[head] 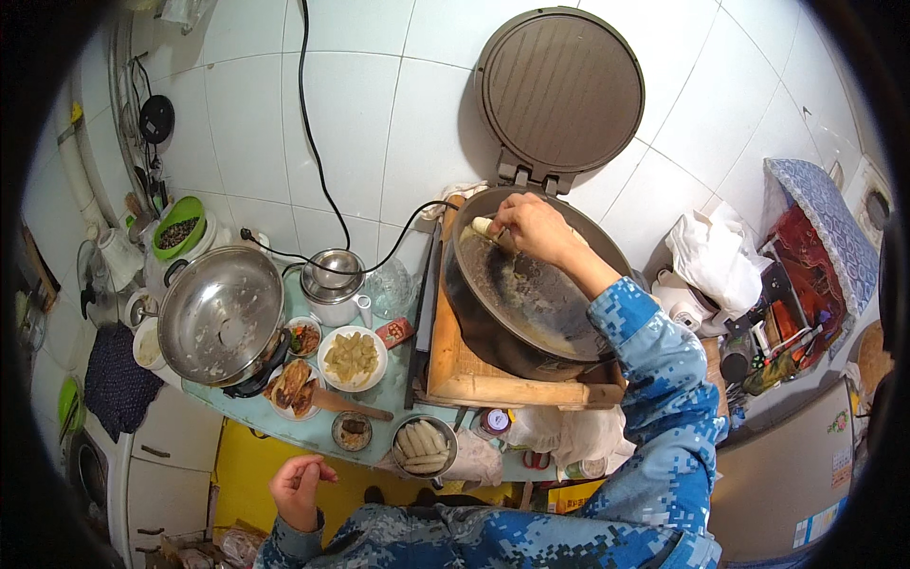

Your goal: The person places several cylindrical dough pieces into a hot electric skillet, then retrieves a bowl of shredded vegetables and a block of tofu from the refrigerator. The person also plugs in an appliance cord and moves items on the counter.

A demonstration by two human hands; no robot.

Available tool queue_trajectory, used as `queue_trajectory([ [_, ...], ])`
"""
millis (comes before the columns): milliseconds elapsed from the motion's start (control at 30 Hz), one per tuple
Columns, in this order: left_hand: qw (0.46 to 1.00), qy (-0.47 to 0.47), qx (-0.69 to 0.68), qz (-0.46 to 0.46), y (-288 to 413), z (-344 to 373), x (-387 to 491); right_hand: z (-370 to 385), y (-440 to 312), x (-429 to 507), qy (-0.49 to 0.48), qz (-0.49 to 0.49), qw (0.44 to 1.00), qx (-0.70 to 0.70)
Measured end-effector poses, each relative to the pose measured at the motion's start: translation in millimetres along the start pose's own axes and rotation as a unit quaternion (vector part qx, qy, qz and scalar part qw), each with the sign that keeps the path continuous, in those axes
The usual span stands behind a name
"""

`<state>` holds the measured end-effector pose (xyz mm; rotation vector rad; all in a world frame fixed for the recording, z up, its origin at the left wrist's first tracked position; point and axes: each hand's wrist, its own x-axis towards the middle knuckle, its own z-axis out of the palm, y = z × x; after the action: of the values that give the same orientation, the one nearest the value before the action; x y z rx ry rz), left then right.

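My right hand (534, 226) reaches over a dark electric griddle pan (547, 306), fingertips pinching a pale dough roll (483, 226) at its back left. Another pale piece (579, 238) shows just beyond my wrist by the far wall. The pan's cooking surface looks oily, with browned crumbs. Its ridged lid (561, 89) stands raised against the tiles. My left hand (301, 485) hovers in front of the table edge, loosely curled, with nothing visible in it. A metal bowl of long pale dough rolls (424, 447) sits to its right.
The pan stands on a wooden frame (512, 391). Left of it are a plate of greenish food (352, 358), a plate of browned pieces (291, 384) with a wooden spatula (355, 405) over it, and a large steel pan (222, 313). A black cord (313, 135) hangs behind.
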<state>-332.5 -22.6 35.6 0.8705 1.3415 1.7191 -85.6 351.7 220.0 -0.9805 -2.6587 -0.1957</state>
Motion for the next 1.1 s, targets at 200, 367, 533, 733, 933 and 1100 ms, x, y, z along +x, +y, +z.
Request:
queue_trajectory([
  [200, 1.0, -0.001, 0.0, -0.002, 0, 0, -1, -12, 23, 3, 0.023, 0.1, 0.985, -0.139],
  [367, 1.0, 0.0, -0.005, -0.005, 1, 2, -2, -23, 37, -7, 0.037, 0.114, 0.989, -0.082],
  [533, 0.999, 0.005, 0.032, 0.002, -7, -1, -1, -47, 4, -27, 0.137, 0.051, 0.988, 0.052],
  [733, 0.996, -0.014, 0.028, -0.084, -64, 17, 18, -64, -88, -100, 0.219, 0.006, 0.968, 0.121],
  [933, 0.992, -0.048, -0.004, -0.118, -80, 25, 18, -35, -165, -182, 0.175, -0.008, 0.976, 0.132],
  [1100, 0.991, -0.043, -0.018, -0.122, -96, 51, 35, 95, -190, -227, 0.015, 0.024, 0.953, 0.301],
])
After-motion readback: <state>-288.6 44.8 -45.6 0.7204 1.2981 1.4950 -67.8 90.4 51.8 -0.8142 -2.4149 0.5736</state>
